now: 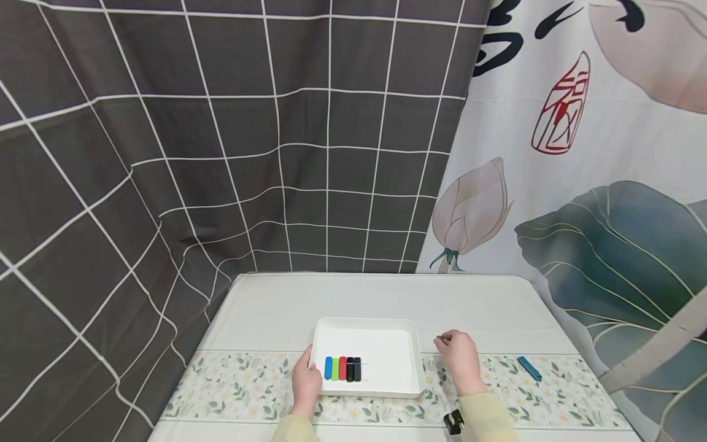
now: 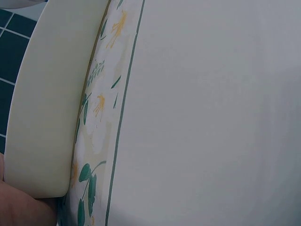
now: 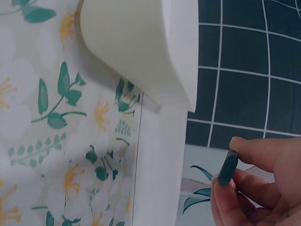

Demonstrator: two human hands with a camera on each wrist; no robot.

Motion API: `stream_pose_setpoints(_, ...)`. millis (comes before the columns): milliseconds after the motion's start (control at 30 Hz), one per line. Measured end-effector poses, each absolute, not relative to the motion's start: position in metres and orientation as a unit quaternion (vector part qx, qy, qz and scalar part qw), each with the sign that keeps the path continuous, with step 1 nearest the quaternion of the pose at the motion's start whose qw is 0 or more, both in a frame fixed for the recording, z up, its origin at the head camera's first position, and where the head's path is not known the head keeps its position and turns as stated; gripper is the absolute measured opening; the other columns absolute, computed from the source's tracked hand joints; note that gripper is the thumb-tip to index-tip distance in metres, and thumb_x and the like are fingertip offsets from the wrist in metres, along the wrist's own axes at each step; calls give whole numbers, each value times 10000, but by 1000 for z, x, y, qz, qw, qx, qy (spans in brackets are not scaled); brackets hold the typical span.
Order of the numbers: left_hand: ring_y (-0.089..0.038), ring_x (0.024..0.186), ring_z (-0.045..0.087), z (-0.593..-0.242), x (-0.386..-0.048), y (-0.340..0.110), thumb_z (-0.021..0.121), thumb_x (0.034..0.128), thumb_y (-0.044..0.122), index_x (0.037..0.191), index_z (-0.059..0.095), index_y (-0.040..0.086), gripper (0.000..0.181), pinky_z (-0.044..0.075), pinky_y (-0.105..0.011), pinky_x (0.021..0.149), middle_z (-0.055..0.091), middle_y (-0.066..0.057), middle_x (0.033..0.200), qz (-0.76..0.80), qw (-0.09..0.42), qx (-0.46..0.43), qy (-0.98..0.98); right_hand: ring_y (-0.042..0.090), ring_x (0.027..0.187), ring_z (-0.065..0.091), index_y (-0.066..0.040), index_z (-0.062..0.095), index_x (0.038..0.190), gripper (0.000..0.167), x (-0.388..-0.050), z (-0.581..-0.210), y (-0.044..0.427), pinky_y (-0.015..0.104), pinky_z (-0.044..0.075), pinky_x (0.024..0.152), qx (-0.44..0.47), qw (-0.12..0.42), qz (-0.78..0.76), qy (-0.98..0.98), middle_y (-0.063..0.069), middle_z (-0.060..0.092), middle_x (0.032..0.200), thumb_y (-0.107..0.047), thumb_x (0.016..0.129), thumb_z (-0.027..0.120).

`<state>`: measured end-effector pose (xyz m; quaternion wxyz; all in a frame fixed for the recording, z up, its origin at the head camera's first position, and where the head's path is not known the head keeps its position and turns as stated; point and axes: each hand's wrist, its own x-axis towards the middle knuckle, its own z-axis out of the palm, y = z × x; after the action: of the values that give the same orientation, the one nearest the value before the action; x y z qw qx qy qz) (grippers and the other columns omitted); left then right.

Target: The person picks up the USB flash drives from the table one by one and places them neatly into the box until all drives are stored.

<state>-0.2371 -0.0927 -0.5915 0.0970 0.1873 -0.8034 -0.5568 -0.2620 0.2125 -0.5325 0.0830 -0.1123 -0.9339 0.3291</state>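
Observation:
A shallow white tray (image 1: 386, 368) lies on the table. My left hand (image 1: 306, 380) grips its left edge, the thumb at the rim; in the left wrist view only part of that hand (image 2: 23, 205) shows by the tray's corner. Inside the tray several short coloured pieces (image 1: 342, 369) stand side by side: blue, green, red and black. Right of the tray, my right hand (image 1: 459, 359) is raised and pinches a small dark piece with rounded ends (image 3: 228, 168) between thumb and fingers. Its exact kind is unclear.
A flat teal-blue bar (image 1: 529, 368) lies on the floral runner (image 1: 243, 383) at the right. The white table (image 1: 276, 294) ends at a dark gridded curtain (image 1: 298, 123) behind and to the left. A black device (image 1: 453, 422) is worn at the right wrist.

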Motion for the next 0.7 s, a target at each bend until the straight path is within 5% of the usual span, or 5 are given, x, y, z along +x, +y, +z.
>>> stream_pose_setpoints(233,-531,1436,407,-593,-237,-93,428,920,-141,1469,487,-75,557,363,-638,1215,492,-309,1513,-554,97,190,-805,395,981,720,127,659,1132,271,-260,-530,202,463,661,835,-112,68,340,-931,290,694,1076,-87,966,667)
stream_pose_setpoints(700,-526,1439,406,-593,-237,-93,425,946,-122,1475,482,-71,534,357,-641,1217,486,-310,1518,-557,92,193,-802,364,908,737,126,678,1081,247,-261,-530,185,413,672,749,-89,74,341,-933,267,719,1009,-82,947,689)
